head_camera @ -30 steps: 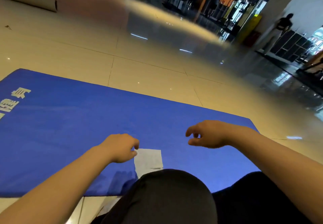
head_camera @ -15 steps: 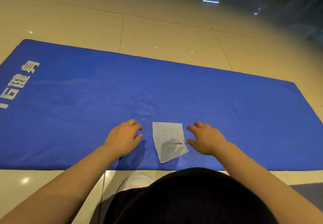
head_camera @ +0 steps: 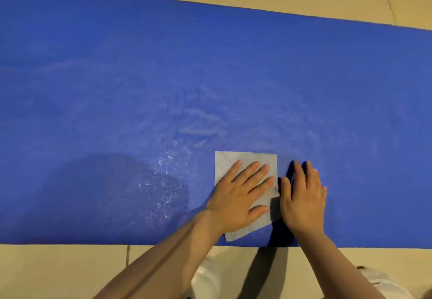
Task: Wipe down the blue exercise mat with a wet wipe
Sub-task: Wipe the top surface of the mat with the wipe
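On the mat (head_camera: 210, 65), near its front edge, the wipe (head_camera: 245, 161) lies flat and unfolded. My left hand (head_camera: 238, 196) rests on it, palm down, fingers straight and slightly spread, covering most of its lower half. My right hand (head_camera: 304, 196) lies flat on bare mat just beside the wipe's right edge, fingers straight and close together, holding nothing. Pale streaks and specks mark the mat left of and beyond the wipe.

Risks from this position, as I judge them: a thin sheet pushed under one flat palm may bunch or fold, reducing contact. Light pressure may let my palm slide over the wipe instead of moving it. A stroke toward me may carry it off the mat onto the floor (head_camera: 70, 273).
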